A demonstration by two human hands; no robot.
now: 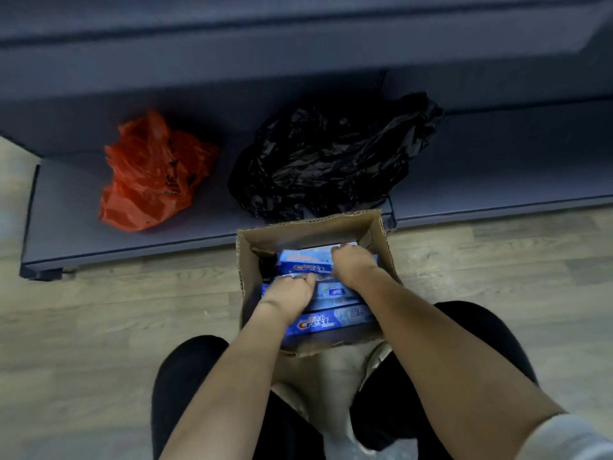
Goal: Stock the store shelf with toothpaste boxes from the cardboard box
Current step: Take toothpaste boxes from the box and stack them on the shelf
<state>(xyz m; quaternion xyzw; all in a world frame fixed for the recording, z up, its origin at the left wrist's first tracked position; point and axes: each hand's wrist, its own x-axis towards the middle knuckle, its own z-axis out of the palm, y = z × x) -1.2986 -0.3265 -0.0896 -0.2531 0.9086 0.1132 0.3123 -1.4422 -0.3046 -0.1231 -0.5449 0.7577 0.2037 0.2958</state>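
Two bare forearms reach down into one open cardboard box (376, 240) standing on the wood floor against the bottom shelf (132, 240). Inside lie at least three blue toothpaste boxes (331, 322), long and flat, the nearest printed "Crest". Left hand (288, 293) curls its fingers over a middle box; right hand (353, 263) grips the farthest one. Two crumpled plastic bags sit on the shelf: one orange bag (152, 174), one black bag (331, 157).
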